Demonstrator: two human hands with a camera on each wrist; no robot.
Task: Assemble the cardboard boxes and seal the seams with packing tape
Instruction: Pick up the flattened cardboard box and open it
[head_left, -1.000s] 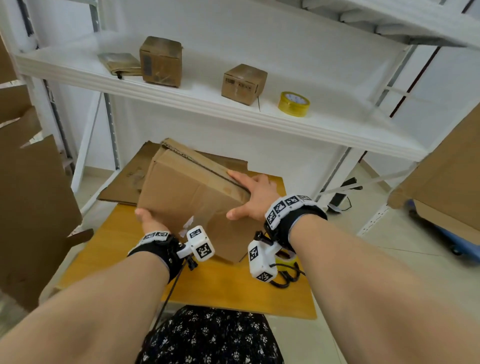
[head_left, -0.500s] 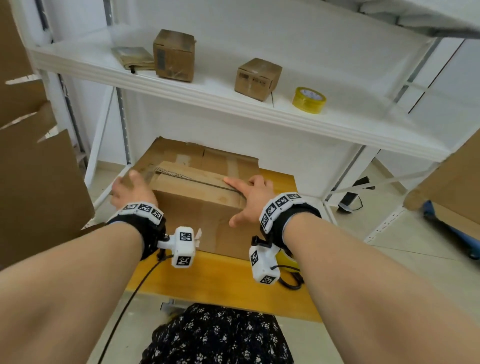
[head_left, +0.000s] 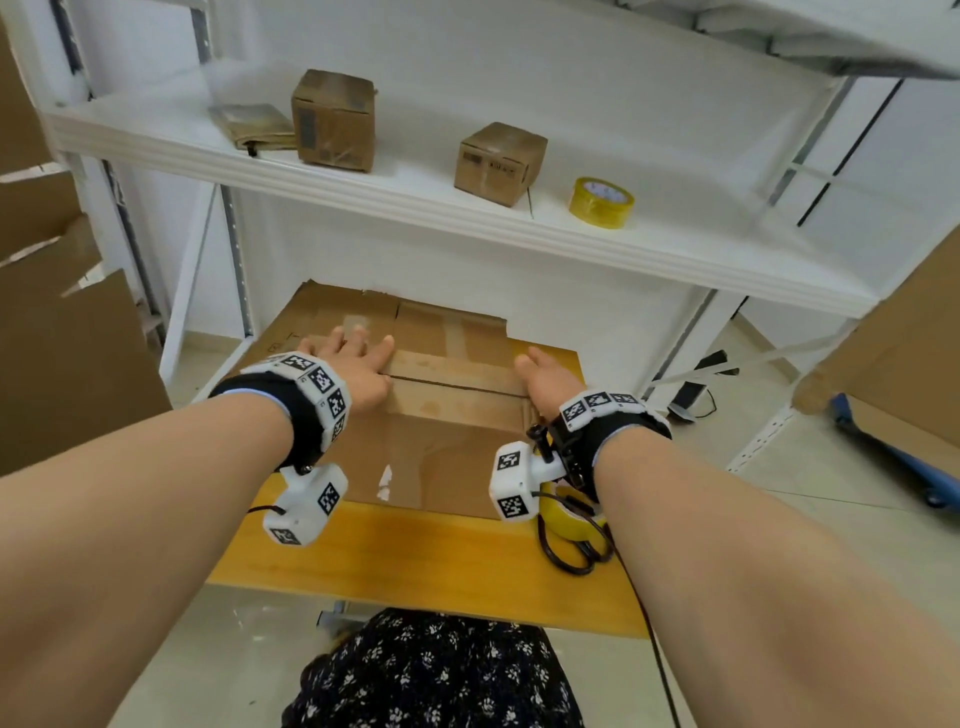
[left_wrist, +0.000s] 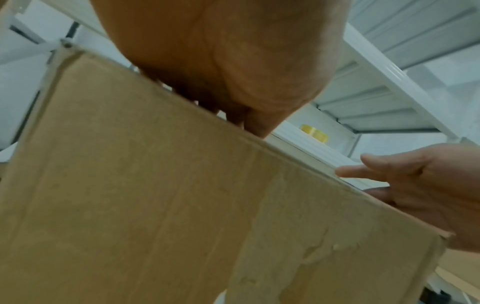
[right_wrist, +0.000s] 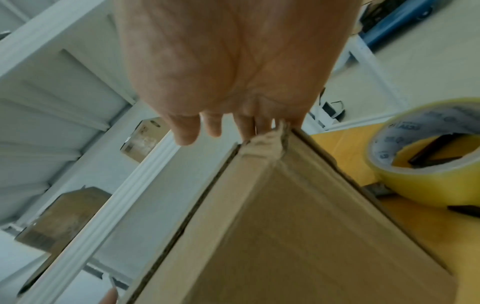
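Cardboard box (head_left: 447, 415) sat on the surface (head_left: 415, 561); my left hand (head_left: 353, 364) and right hand (head_left: 545, 374) pressed its top, fingers straight, tape (right_wrist: 426, 164) at 4 o'clock.

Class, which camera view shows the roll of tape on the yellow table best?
The right wrist view: the tape roll is large and unobstructed. The head view shows it partly hidden behind the wrist camera. The left wrist view misses it.

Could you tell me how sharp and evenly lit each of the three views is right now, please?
Head view: bright and even, the shelf bowed by the wide lens, the box sharp. Left wrist view: dim, the left hand shadowed, the box soft. Right wrist view: brighter, the right hand close and soft, the tape roll near it clear enough.
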